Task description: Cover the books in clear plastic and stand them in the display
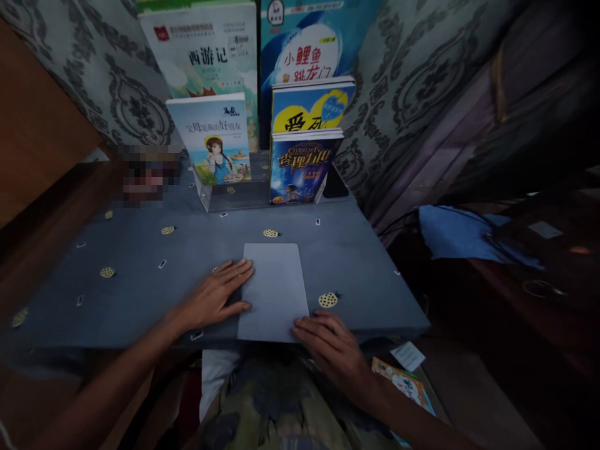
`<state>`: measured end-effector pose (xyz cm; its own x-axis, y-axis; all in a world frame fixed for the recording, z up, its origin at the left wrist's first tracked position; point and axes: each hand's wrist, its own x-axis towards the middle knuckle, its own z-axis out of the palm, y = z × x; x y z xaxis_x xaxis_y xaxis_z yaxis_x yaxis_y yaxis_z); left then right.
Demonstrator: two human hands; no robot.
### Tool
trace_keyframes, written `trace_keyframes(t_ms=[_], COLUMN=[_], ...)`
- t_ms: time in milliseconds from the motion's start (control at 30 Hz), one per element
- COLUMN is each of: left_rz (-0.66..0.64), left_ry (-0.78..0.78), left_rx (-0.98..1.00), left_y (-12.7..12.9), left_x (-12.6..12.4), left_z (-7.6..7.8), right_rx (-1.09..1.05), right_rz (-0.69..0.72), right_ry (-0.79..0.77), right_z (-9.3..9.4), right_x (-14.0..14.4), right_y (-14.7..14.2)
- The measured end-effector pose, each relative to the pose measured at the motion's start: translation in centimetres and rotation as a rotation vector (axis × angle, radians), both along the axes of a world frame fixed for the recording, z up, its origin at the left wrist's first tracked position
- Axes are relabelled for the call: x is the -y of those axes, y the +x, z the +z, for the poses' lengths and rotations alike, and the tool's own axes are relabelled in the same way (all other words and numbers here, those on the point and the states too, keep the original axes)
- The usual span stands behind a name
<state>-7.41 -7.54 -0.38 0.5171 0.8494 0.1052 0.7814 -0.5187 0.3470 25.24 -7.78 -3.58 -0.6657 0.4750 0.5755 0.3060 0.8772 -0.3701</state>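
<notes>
A plain pale rectangle with rounded upper corners lies flat at the front edge of the table; whether it is a single sheet or a thin notebook I cannot tell. My left hand rests beside it, fingers stretched out, fingertips touching its left edge. At the lower right corner, my right hand lies with its fingers extended over the edge. Neither hand grips anything. The thumb of the right hand is hard to make out.
A clear book stand at the back holds several upright books, among them a dark blue book and a light blue book. Behind hangs a patterned curtain. A dark phone-like object lies right of the stand. Below right is an orange-covered book.
</notes>
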Motion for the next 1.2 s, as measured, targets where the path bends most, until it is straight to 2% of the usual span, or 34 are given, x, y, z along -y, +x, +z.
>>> trace_keyframes(t_ms=[133, 233, 333, 433, 500, 600, 700, 800, 933, 1067, 1133, 1200], left_rz=[-0.040, -0.046, -0.033, 0.040, 0.099, 0.197, 0.332, 0.407, 0.461, 0.476, 0.499, 0.536], left_ry=[-0.023, -0.069, -0.160, -0.249, -0.283, -0.274, -0.198, -0.142, -0.188, -0.352, -0.395, -0.394], left_rx=[0.001, 0.043, 0.184, 0.403, 0.527, 0.658, 0.779, 0.888, 1.067, 1.169, 1.138, 1.051], left_y=[0.0, -0.2, -0.6, -1.1, -1.2, -0.9, -0.1, 0.5, 0.8, 0.6, 0.4, 0.1], left_x=[1.4, 1.5, 1.2, 0.7, 0.3, -0.9, -2.8, -4.7, -5.9, -5.6, -5.4, -5.2], left_z=[-0.2, -0.2, 0.6, 1.8, 2.3, 1.9, 1.1, 0.9, 1.4, 1.0, 0.3, -0.2], right_rx=[-0.043, -0.086, -0.102, -0.182, -0.257, -0.391, -0.505, -0.600, -0.720, -0.629, -0.526, -0.385], right_rz=[0.080, 0.167, 0.207, 0.216, 0.174, 0.024, -0.163, -0.266, -0.218, -0.163, -0.223, -0.280], right_ry=[-0.016, 0.035, 0.064, 0.068, 0.065, 0.007, -0.134, -0.308, -0.635, -0.930, -0.982, -0.916], right_z=[1.0, 2.7, 5.3, 7.8, 8.9, 9.9, 10.5, 11.2, 10.7, 7.6, 5.6, 3.8], right_x=[-0.5, -1.7, -3.1, -4.9, -6.1, -7.8, -9.4, -11.5, -15.3, -19.0, -20.3, -21.2], right_y=[0.0, -0.3, -1.1, -2.2, -3.0, -4.4, -5.7, -7.0, -8.4, -10.0, -11.0, -11.8])
